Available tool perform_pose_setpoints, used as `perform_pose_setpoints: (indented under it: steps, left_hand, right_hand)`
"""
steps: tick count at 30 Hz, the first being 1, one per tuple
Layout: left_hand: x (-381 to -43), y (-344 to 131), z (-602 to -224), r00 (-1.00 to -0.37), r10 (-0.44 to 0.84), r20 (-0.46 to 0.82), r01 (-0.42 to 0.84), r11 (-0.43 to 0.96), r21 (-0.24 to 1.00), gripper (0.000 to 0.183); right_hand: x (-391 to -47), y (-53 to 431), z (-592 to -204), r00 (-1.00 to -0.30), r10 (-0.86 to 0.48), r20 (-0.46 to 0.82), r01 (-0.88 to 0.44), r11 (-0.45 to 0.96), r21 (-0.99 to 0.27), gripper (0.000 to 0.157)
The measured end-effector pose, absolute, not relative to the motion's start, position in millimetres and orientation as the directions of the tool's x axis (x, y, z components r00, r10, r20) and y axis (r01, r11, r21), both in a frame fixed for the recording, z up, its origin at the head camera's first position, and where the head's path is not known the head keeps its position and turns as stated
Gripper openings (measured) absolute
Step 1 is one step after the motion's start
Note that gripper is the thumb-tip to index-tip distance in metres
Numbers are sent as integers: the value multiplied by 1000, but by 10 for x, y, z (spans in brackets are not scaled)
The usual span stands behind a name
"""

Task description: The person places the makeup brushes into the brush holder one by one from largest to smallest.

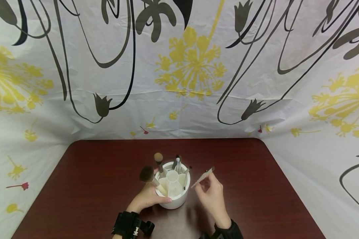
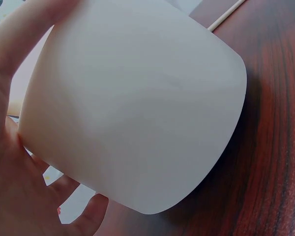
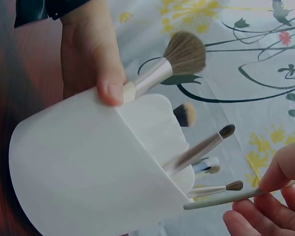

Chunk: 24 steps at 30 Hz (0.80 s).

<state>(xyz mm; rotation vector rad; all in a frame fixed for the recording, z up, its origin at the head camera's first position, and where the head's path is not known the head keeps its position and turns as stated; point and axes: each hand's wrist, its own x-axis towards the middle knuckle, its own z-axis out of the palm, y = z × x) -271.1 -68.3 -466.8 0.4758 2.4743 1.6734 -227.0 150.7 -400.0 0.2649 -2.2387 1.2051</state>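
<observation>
A white divided brush holder stands on the table, gripped by my left hand with the thumb over its near rim. In the left wrist view its smooth white wall fills most of the picture. Just right of the holder, my right hand pinches a slim makeup brush by its pale handle. The right wrist view has that handle's end right by the rim. Inside the holder are a large fluffy brush, a tan-tipped brush and several thinner brushes.
The dark reddish wooden table has rounded far corners. Behind it and along both sides hangs a white cloth printed with yellow and grey flowers. Black straps with camera mounts sit on both wrists.
</observation>
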Motion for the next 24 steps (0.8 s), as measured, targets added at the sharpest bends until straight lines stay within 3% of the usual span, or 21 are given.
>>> perform_pose_setpoints:
  steps: [7, 18, 24]
  left_hand:
    - [-2714, -684, -4675, -943, 324, 82, 199, 349, 916, 109]
    - [-2705, -684, -4661, -944, 322, 69, 188, 354, 916, 110]
    - [-2708, -689, -4675, -942, 326, 75, 195, 353, 915, 110]
  right_hand:
    - [-2234, 1413, -3897, -781, 81, 619, -484, 546, -683, 28]
    - [-2329, 1453, -4108, -756, 16, 655, -531, 570, -627, 30]
    - [-2329, 1420, -4121, -792, 1, 610, -496, 580, -645, 27]
